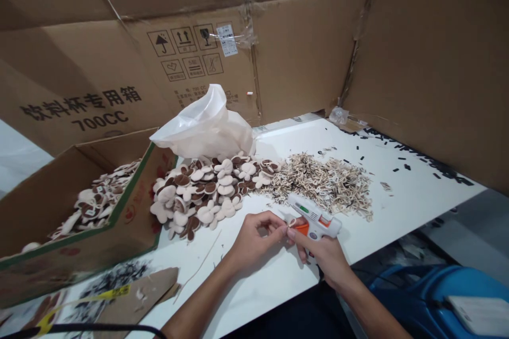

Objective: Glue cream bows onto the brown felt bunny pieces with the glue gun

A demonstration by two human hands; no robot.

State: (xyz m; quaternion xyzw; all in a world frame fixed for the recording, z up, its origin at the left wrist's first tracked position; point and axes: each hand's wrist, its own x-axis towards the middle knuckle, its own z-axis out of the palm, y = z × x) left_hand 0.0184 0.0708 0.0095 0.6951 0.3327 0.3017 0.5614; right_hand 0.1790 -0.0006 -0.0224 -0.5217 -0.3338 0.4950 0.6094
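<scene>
My right hand (328, 254) is wrapped around a white hot glue gun (314, 214) with an orange nozzle part and trigger area, its body tilted over the table. My left hand (258, 235) is closed in a pinch, its fingertips meeting the right thumb. Between the fingertips shows a small pale loop (292, 222), partly covered by the fingers. Just beyond both hands lies a heap of small cream-and-black pieces (326, 180). To its left is a pile of cream and brown felt bunny-shaped pieces (207, 190).
A cardboard box (131, 211) with more felt pieces stands at left. Behind the pile slumps a white plastic bag (210, 127). Tall cardboard walls (306, 52) enclose the back and right. Black bits (407, 167) lie scattered at right. A blue chair-like object (449, 286) stands below the edge.
</scene>
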